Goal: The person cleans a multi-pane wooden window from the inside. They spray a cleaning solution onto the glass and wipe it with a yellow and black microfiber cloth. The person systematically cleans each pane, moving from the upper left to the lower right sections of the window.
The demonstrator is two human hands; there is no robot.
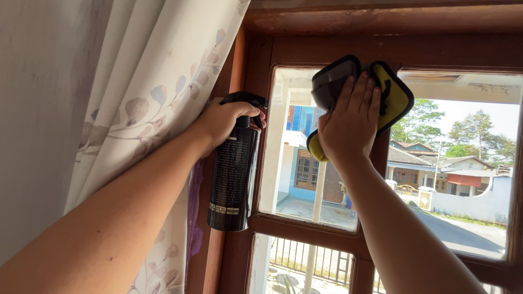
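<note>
A yellow cloth (395, 98) is pressed flat under the right hand (348, 122) against the window frame (327, 223); a black spray bottle (233, 179) is gripped by the left hand (223, 120).

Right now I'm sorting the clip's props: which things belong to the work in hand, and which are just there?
In use: spray bottle in left hand; cloth under right hand; window pane.
Just there: curtain; wall.

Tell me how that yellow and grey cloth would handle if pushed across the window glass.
The cloth is probably floppy: it folds and bunches under the right hand. It looks light, staying up under a flat palm. It would likely slide on the pane rather than grip it.
</note>
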